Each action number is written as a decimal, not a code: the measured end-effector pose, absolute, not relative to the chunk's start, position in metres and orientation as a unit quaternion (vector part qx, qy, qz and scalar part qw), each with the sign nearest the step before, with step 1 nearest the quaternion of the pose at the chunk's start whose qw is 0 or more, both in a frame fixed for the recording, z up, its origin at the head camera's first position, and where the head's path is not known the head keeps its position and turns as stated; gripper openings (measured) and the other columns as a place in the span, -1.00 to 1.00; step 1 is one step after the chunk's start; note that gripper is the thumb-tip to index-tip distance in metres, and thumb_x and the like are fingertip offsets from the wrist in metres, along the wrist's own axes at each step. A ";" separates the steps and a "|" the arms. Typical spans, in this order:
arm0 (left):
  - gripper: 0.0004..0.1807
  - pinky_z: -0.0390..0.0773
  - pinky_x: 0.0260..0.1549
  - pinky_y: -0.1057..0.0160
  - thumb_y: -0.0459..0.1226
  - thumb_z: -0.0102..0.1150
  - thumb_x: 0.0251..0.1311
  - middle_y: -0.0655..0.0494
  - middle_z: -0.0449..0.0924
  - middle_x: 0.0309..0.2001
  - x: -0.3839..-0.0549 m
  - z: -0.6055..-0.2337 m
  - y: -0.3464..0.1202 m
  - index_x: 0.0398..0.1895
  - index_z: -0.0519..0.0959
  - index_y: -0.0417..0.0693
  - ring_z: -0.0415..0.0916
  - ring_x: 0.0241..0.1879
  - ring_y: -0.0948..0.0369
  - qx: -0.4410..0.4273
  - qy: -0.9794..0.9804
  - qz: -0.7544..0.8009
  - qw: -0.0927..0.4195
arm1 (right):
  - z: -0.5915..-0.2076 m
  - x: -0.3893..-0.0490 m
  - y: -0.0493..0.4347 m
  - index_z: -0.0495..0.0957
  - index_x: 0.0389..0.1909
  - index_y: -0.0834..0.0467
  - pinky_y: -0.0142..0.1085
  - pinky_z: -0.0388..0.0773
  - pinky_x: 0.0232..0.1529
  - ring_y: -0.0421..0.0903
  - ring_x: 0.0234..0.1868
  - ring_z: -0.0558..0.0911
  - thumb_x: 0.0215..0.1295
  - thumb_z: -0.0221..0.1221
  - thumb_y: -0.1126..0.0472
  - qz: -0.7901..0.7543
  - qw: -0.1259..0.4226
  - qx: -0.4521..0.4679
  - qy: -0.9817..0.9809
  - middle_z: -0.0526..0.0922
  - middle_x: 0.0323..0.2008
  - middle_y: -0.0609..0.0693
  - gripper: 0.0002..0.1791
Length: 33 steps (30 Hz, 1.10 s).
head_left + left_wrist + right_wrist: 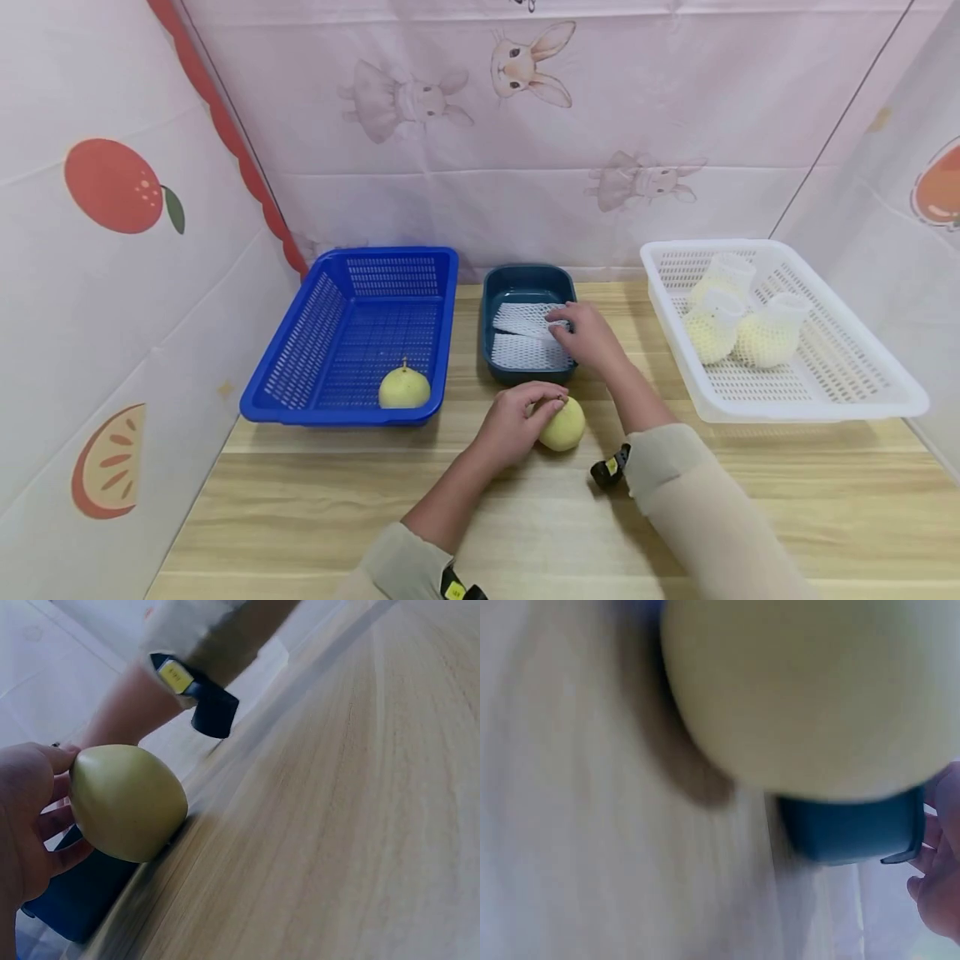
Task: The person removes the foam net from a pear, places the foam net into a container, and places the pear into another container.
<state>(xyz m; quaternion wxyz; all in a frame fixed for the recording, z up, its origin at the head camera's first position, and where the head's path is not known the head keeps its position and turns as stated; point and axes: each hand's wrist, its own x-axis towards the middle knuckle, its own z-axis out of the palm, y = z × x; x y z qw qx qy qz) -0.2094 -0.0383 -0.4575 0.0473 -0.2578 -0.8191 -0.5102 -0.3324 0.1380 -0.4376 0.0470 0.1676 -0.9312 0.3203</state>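
Observation:
My left hand grips a yellow-green pear near its top, close over the table in front of the teal basin. In the left wrist view, thumb and fingers bend around one end of the pear. Over the basin's right side hovers my right hand, its parted fingertips right at the white foam fruit nets, which lie flat in two stacks. The right wrist view shows the pear large in front, with the right hand by the basin rim behind it.
On the left stands a blue basket with one bare pear in its front right corner. A white basket at the right holds several net-covered pears. Printed cloth walls enclose the table.

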 end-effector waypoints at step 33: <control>-0.80 0.55 0.11 0.32 -0.19 0.17 0.36 0.22 0.71 -0.07 -0.212 -0.425 -0.061 -0.09 0.70 -0.02 0.58 0.06 0.30 -0.220 -0.811 -0.536 0.079 | -0.405 -0.260 0.144 0.58 0.12 0.19 -0.01 0.70 -0.21 0.02 -0.02 0.67 0.52 -0.02 -0.07 0.537 -0.175 0.200 -0.800 0.65 0.03 0.17 -0.54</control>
